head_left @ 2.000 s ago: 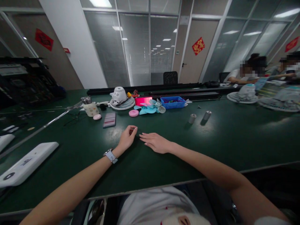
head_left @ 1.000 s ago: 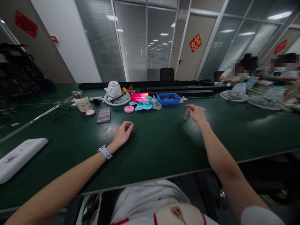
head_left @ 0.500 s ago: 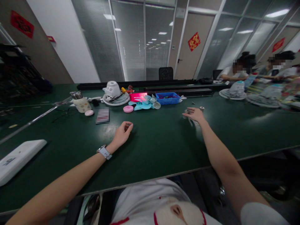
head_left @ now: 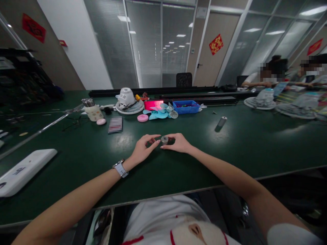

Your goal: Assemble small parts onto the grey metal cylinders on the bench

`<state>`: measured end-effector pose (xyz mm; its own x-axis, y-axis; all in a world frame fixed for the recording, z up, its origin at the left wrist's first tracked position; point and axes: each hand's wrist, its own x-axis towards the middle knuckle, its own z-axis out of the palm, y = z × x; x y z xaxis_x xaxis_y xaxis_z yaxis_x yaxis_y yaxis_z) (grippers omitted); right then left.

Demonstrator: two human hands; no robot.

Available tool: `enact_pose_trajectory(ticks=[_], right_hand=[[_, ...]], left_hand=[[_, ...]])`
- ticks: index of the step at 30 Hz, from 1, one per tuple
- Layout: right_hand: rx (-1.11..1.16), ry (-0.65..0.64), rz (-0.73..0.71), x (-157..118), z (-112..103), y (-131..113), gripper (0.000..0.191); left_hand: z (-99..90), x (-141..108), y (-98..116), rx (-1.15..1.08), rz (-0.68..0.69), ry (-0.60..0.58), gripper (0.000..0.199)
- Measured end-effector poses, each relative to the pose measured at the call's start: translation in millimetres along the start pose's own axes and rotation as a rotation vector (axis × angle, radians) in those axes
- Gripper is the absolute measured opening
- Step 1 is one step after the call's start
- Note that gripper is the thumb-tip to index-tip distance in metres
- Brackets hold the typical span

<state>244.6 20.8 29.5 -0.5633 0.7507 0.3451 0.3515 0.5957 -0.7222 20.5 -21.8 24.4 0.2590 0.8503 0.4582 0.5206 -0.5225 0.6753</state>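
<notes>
In the middle of the green table, my right hand (head_left: 178, 143) grips a small silver metal cylinder (head_left: 164, 140) between thumb and fingers. Its top faces up and has a dark centre; I cannot make out its exact kind. My left hand (head_left: 146, 147), with a watch at the wrist, is close on the cylinder's left side. Thumb and index finger there are spread apart, tips near the cylinder; whether they touch it I cannot tell. A second silver cylinder (head_left: 222, 121) stands upright on the table, farther right.
Along the back lie a white fan part (head_left: 125, 98), light blue fan blades (head_left: 162, 112), a pink round piece (head_left: 142, 118) and a blue tray (head_left: 186, 107). A bottle (head_left: 93, 113) stands at left, and a white device (head_left: 28, 172) lies nearer. People work at far right.
My right hand has moved left from the right side of the table, bringing one silver cylinder to the middle. My left hand has shifted slightly right and its fingers have spread.
</notes>
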Motion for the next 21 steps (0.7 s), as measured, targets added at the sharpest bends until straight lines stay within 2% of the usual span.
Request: enact_pose_trajectory(ticks=[3,13,15,19,21], right_hand=[[-0.002,-0.017,-0.028,-3.5,15.5,-8.0,0.036],[-0.055,0.035,-0.011,-6.0,18.1,-4.6,0.035],[-0.064,0.033,0.000,-6.2,17.0,-5.2,0.034],[-0.036,0.030,0.024,-8.1,16.0,-11.7,0.037],[-0.025,0.025,0.031,-8.9,18.8,-15.1,0.038]], left_hand=[[3.5,0.4,3.4,-0.002,0.022,-0.018,0.034],[8.5,22.3,3.6,0.010,-0.038,-0.036,0.027],[6.0,24.8,7.1,0.026,-0.035,-0.010,0.028],[-6.2,24.2,4.4,0.050,-0.051,0.137,0.032],[-11.4,20.9,-6.5,0.091,-0.056,0.120,0.030]])
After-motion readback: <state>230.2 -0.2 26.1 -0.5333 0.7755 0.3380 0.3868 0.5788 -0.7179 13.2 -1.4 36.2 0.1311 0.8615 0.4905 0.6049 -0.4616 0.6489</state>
